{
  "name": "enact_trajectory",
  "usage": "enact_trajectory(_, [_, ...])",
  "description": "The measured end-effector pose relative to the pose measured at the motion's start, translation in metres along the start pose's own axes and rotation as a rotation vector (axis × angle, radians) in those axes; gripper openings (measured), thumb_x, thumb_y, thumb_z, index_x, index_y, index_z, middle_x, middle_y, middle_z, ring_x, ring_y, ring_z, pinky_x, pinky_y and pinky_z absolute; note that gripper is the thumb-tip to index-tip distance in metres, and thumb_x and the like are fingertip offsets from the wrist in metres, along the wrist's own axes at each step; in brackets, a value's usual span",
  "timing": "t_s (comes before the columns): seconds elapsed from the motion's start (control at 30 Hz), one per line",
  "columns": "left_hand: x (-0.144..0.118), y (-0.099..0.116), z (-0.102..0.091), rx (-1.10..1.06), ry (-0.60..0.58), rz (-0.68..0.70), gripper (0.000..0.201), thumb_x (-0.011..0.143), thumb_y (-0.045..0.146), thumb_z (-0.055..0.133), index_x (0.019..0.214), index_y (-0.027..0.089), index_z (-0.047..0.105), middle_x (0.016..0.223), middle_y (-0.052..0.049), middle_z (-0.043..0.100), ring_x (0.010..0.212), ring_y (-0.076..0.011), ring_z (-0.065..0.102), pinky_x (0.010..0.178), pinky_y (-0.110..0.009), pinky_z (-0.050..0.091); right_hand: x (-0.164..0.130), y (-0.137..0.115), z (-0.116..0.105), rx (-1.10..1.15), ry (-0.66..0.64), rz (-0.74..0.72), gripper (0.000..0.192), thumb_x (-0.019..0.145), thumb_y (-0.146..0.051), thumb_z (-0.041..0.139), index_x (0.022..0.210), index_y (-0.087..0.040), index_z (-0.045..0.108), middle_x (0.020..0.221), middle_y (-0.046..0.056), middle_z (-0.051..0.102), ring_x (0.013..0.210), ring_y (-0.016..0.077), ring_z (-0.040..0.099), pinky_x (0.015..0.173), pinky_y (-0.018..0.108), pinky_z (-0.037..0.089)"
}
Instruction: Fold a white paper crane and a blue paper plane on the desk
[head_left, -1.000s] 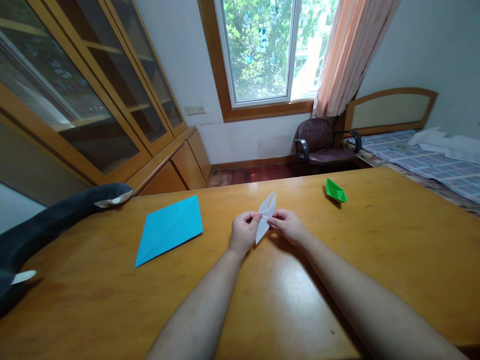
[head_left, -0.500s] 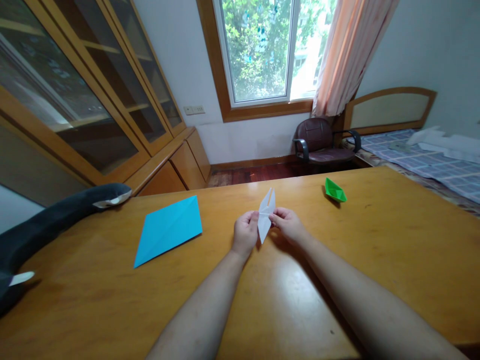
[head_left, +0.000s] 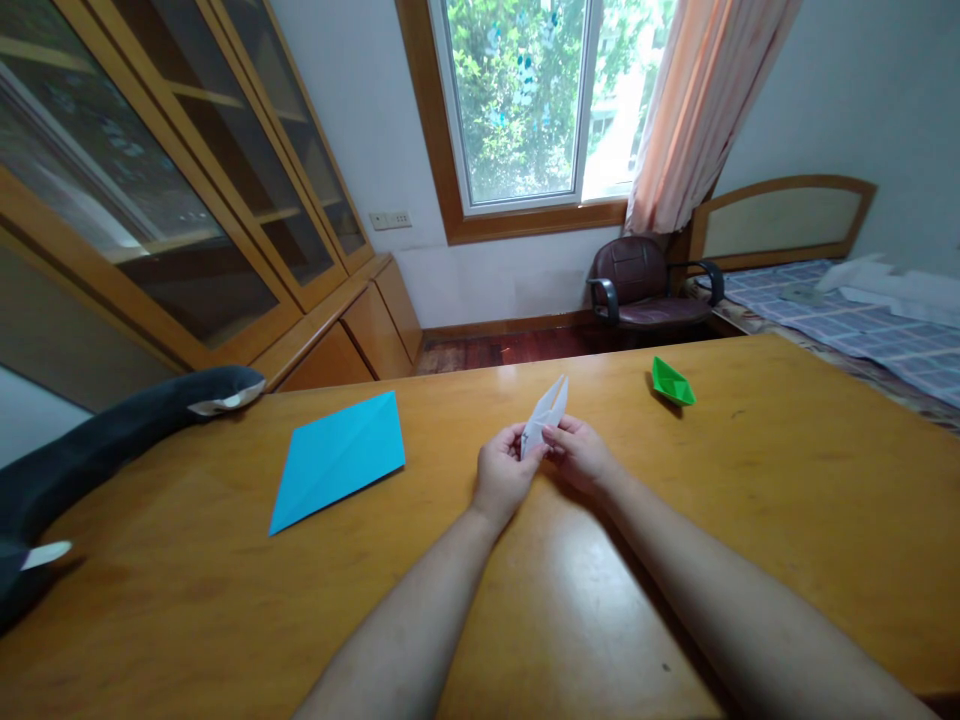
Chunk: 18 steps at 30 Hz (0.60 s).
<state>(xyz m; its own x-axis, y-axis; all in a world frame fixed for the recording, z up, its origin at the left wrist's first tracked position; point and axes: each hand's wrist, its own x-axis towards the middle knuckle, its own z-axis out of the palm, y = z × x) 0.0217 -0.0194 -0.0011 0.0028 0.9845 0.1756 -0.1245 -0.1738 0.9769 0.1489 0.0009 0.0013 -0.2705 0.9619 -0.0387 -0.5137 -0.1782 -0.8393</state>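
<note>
Wooden and honey-coloured, the worktop (head_left: 225, 600) fills the near half of the scene, its surface glossy. Beyond its far edge stand glass-fronted cabinets (head_left: 150, 200) on the left, a window (head_left: 525, 100) in the middle with a dark office chair (head_left: 645, 285) below it, and a bed (head_left: 862, 330) on the right. A dark plush toy (head_left: 90, 450) lies along the left edge of the worktop. A blue sheet of paper (head_left: 341, 458) lies flat, left of centre. A small green paper boat (head_left: 671, 382) sits toward the far right. At the centre, two bare forearms reach in from the near edge. The left hand (head_left: 504, 472) and the right hand (head_left: 581, 455) meet, each pinching the lower part of a folded white paper piece (head_left: 546, 418) between thumb and fingertips. Its two narrow points stick up and away, tilted to the right, just above the worktop.
</note>
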Motion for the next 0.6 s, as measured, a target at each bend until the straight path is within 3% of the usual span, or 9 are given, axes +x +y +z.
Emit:
enact_trajectory(0.17, [-0.002,0.004,0.001,-0.02,-0.023,-0.029,0.036,0.064,0.031,0.08,0.094,0.015,0.069,0.088,-0.007,0.074,0.078,-0.0181,0.069,0.077,-0.029,0.054,0.0,-0.003,-0.004,0.063,0.037,-0.017,0.036,0.057,-0.041,0.085,0.081,-0.02,0.069,0.078,0.003,0.071,0.069,0.0169,0.061,0.069,0.03,0.049])
enact_trajectory(0.4, [0.001,0.002,-0.001,0.027,0.037,-0.141,0.036,0.054,0.032,0.086,0.077,0.014,0.065,0.064,-0.001,0.068,0.051,-0.0101,0.058,0.048,-0.019,0.041,0.003,-0.003,-0.005,0.04,0.122,-0.069,0.036,0.055,-0.043,0.084,0.077,-0.019,0.066,0.074,0.003,0.069,0.063,0.0161,0.058,0.061,0.028,0.046])
enact_trajectory(0.47, [0.002,-0.001,-0.003,0.036,0.002,-0.168,0.037,0.055,0.034,0.086,0.078,0.014,0.065,0.061,0.001,0.067,0.048,-0.0091,0.055,0.046,-0.018,0.038,0.004,-0.001,-0.006,-0.002,0.134,-0.076,0.036,0.056,-0.044,0.082,0.077,-0.019,0.067,0.073,0.003,0.069,0.063,0.016,0.058,0.061,0.028,0.046])
enact_trajectory(0.6, [0.007,-0.004,-0.009,0.026,-0.103,-0.175,0.037,0.063,0.043,0.08,0.082,0.013,0.069,0.07,-0.003,0.07,0.059,-0.0127,0.061,0.056,-0.021,0.045,0.006,0.004,-0.008,-0.14,0.178,-0.115,0.033,0.058,-0.043,0.079,0.077,-0.019,0.068,0.07,0.002,0.068,0.061,0.0154,0.057,0.061,0.028,0.045])
